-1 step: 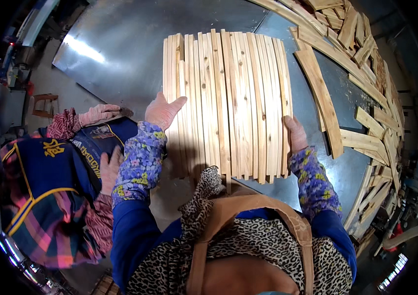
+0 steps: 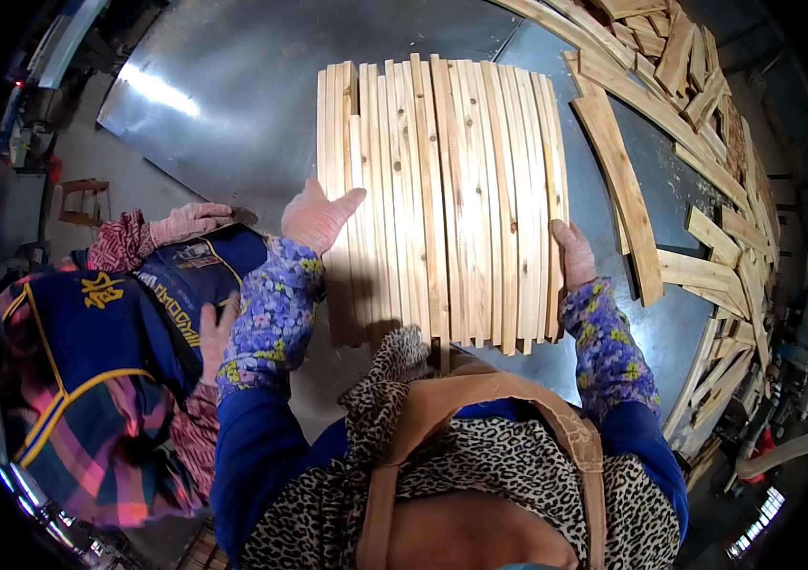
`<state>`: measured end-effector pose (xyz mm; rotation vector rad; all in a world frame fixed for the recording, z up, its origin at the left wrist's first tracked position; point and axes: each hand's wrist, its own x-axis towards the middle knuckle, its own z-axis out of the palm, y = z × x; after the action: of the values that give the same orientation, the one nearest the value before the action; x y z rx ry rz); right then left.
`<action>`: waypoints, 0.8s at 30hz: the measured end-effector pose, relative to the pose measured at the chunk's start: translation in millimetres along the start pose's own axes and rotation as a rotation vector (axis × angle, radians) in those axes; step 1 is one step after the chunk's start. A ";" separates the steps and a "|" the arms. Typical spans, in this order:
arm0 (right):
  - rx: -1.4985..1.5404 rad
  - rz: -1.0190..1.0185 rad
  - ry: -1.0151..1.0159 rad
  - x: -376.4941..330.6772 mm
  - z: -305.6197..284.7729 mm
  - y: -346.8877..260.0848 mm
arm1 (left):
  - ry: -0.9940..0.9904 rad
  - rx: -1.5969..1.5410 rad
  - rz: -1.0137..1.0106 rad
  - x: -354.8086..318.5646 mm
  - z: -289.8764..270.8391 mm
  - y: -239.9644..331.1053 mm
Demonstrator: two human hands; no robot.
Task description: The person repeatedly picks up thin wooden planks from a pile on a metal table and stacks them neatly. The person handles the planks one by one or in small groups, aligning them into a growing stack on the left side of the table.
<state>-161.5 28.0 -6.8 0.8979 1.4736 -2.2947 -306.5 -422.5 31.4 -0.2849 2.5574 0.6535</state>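
Note:
A row of long, pale wooden strips (image 2: pixel 480 209) lies side by side on a grey metal table, their ends uneven. At the row's left side, my gloved left hand (image 2: pixel 316 217) has its thumb laid over the top of the strips and its fingers down along the edge, partly hidden. On the opposite side, my gloved right hand (image 2: pixel 573 255) grips the outermost strip, with part of the fingers out of sight. Between them the two hands clasp the row. One shorter strip (image 2: pixel 355 152) near the left ends below its neighbours.
The metal table (image 2: pixel 252 95) extends to the far left. A loose curved board (image 2: pixel 620 190) and a heap of offcuts (image 2: pixel 708 275) lie to the right. A co-worker (image 2: pixel 109 380) is close on my left, gloved hands near the table's edge. Beyond stands a wooden stool (image 2: pixel 84 201).

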 end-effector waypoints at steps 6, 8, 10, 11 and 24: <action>-0.167 0.074 0.101 20.0 -5.4 0.9 | -0.345 -1.003 0.255 15.9 18.5 -52.9; -0.243 0.068 0.189 24.2 -3.6 4.1 | -0.204 -1.292 0.288 1.5 51.1 -73.0; -0.104 0.294 0.377 25.4 2.6 5.4 | -0.226 -1.403 0.271 -2.1 73.9 -88.2; -0.096 0.250 0.314 23.9 8.4 5.3 | -0.208 -1.420 0.302 -5.2 81.5 -91.8; 0.203 -0.008 0.176 29.9 122.0 70.7 | -0.069 -0.478 0.286 159.4 -53.4 -75.8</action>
<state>-190.4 -109.0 -41.1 1.1792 1.3271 -2.4586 -441.8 -527.3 -37.3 -0.0465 2.3656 1.3591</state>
